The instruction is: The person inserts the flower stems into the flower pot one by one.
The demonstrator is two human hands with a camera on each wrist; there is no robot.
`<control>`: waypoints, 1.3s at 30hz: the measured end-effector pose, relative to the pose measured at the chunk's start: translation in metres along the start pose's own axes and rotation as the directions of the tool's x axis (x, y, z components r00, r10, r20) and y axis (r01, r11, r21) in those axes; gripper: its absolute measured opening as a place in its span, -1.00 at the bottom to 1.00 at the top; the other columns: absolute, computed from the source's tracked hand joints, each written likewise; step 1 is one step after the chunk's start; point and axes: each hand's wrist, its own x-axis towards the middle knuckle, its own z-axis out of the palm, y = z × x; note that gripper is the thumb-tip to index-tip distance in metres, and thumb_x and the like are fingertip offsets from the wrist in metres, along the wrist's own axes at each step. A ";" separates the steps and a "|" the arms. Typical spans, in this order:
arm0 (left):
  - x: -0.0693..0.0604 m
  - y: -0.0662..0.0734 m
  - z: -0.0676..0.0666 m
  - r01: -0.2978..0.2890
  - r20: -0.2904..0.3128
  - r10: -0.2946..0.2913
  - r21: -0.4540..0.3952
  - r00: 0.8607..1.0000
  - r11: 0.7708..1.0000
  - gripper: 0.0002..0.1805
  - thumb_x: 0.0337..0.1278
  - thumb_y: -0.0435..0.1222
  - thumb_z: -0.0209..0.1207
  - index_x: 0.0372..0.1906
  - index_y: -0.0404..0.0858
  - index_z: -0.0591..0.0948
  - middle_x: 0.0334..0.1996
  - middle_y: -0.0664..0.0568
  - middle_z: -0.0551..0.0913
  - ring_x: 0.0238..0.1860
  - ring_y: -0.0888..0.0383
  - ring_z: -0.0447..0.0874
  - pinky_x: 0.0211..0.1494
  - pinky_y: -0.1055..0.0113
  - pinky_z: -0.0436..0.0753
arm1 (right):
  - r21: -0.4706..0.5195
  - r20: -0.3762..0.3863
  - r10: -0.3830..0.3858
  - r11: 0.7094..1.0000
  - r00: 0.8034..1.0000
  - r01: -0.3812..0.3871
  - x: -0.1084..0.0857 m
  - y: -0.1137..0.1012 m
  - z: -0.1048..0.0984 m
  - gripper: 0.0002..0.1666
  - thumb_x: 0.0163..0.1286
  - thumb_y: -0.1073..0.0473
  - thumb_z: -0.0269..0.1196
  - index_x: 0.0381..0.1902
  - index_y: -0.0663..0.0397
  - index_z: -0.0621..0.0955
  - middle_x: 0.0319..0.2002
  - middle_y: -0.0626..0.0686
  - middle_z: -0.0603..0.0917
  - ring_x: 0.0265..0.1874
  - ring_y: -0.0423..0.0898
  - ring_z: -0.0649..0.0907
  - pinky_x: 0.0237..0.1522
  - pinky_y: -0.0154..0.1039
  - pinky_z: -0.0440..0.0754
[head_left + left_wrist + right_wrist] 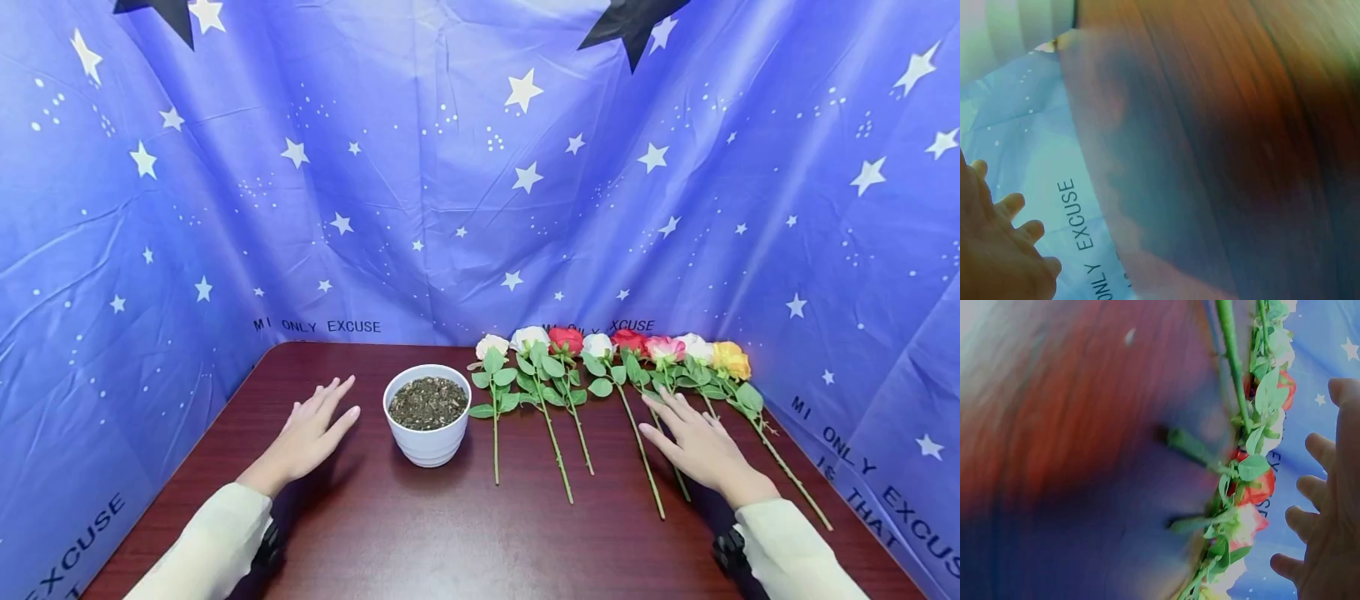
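Observation:
My left hand (311,433) hovers over the table left of a white pot (427,446) filled with dark soil (427,403). Its fingers are spread and hold nothing; the left wrist view shows the fingertips (1032,231) apart from the pot. My right hand (701,442) is held over the stems of the roses at the right, fingers extended, gripping nothing. Several artificial roses lie in a row right of the pot: a cream rose (492,347), white ones, a red rose (566,341), a pink rose (666,350) and a yellow rose (731,359) at the far right.
A dark red wooden table (450,542) bears everything. Behind it and along both sides hangs a blue cloth (420,183) printed with stars and lettering. The rose heads lie along the table's back edge, with green stems pointing toward me.

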 end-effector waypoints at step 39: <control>0.009 0.042 0.036 0.194 0.225 -0.014 -0.803 0.974 0.563 -0.33 0.60 -0.10 -0.15 0.63 -0.03 -0.09 0.52 -0.25 -0.05 0.49 -0.20 0.04 0.49 -0.17 0.11 | 0.203 -0.090 -0.212 0.953 0.973 0.226 0.040 -0.070 0.028 -0.42 0.55 -0.04 0.14 0.36 0.17 0.49 0.39 0.25 0.40 0.34 0.30 0.38 0.27 0.35 0.32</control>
